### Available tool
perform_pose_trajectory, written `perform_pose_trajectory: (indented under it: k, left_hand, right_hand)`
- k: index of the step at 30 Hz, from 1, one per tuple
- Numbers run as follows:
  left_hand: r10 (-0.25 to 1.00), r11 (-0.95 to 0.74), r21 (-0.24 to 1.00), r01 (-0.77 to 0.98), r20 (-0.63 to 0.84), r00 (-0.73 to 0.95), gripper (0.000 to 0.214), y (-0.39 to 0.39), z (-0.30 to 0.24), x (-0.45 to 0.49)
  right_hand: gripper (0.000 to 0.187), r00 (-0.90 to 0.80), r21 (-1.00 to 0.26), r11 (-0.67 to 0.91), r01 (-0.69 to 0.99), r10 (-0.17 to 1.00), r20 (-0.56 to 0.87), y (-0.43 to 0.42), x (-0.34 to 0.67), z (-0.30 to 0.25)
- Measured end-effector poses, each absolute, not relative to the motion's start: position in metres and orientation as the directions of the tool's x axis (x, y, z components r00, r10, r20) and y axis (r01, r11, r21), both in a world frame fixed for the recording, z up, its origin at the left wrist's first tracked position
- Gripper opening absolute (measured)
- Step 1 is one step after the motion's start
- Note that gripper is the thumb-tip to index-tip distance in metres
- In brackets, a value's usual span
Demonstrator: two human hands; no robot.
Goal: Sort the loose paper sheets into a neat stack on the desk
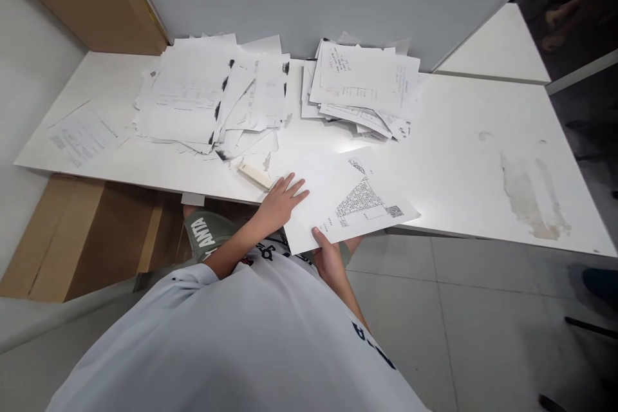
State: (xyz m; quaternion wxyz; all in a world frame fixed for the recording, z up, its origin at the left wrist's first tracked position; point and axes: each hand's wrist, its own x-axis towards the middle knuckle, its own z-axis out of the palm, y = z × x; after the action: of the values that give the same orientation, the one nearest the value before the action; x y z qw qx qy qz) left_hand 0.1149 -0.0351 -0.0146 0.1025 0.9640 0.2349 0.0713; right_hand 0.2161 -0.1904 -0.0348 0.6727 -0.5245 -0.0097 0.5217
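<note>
A few white printed sheets lie at the front edge of the white table, overhanging it a little. My left hand rests flat on their left side, fingers stretched out. My right hand grips the sheets' near edge from below the table edge, thumb on top. A small cream stapler-like block lies just left of my left hand.
A large messy paper pile sits at the back left, a second pile at the back middle. A single sheet lies far left. Cardboard boxes stand under the table. Grey stains mark the table's right part.
</note>
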Motion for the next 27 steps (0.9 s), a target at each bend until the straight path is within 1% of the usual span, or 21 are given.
perform_pose_trajectory:
  k: [3,5,7,8,9,11,12,15,19,24,27]
  left_hand:
    - [0.517,-0.848,0.235,0.475,0.172,0.838,0.057,-0.032,-0.021,0.115]
    - [0.543,-0.831,0.261,0.491,0.188,0.819,0.05,-0.031,-0.021,0.116]
    - [0.553,-0.82,0.293,0.492,0.184,0.812,0.037,-0.032,-0.017,0.116]
    - [0.549,-0.82,0.306,0.484,0.182,0.816,0.033,-0.032,-0.015,0.115]
    - [0.538,-0.825,0.314,0.47,0.182,0.823,0.035,-0.032,-0.012,0.114]
    - [0.502,-0.845,0.313,0.433,0.187,0.844,0.045,-0.031,-0.01,0.11]
    - [0.478,-0.858,0.307,0.411,0.189,0.858,0.047,-0.031,-0.01,0.109]
    - [0.425,-0.885,0.294,0.361,0.194,0.884,0.043,-0.029,-0.011,0.105]
    - [0.41,-0.89,0.296,0.347,0.186,0.893,0.042,-0.029,-0.013,0.105]
    - [0.408,-0.888,0.302,0.346,0.173,0.896,0.043,-0.031,-0.013,0.106]
    - [0.387,-0.893,0.311,0.325,0.161,0.908,0.042,-0.033,-0.011,0.104]
  right_hand:
    - [0.077,0.479,-0.749,-0.114,-0.653,0.704,-0.525,-0.198,0.221,-0.041]
    - [0.072,0.528,-0.782,-0.105,-0.614,0.682,-0.506,-0.203,0.226,-0.046]
    - [0.066,0.576,-0.803,-0.078,-0.591,0.656,-0.488,-0.207,0.233,-0.049]
    - [0.062,0.591,-0.805,-0.067,-0.59,0.643,-0.487,-0.208,0.238,-0.05]
    - [0.057,0.598,-0.803,-0.059,-0.594,0.635,-0.489,-0.21,0.243,-0.05]
    - [0.049,0.598,-0.793,-0.049,-0.607,0.629,-0.497,-0.213,0.253,-0.048]
    - [0.046,0.593,-0.788,-0.047,-0.614,0.632,-0.499,-0.214,0.257,-0.046]
    - [0.041,0.585,-0.769,-0.038,-0.638,0.625,-0.516,-0.215,0.262,-0.041]
    - [0.049,0.588,-0.739,0.003,-0.674,0.607,-0.534,-0.209,0.249,-0.035]
    - [0.062,0.571,-0.744,0.006,-0.668,0.646,-0.507,-0.198,0.225,-0.029]
    - [0.066,0.573,-0.726,0.006,-0.688,0.619,-0.537,-0.193,0.219,-0.025]
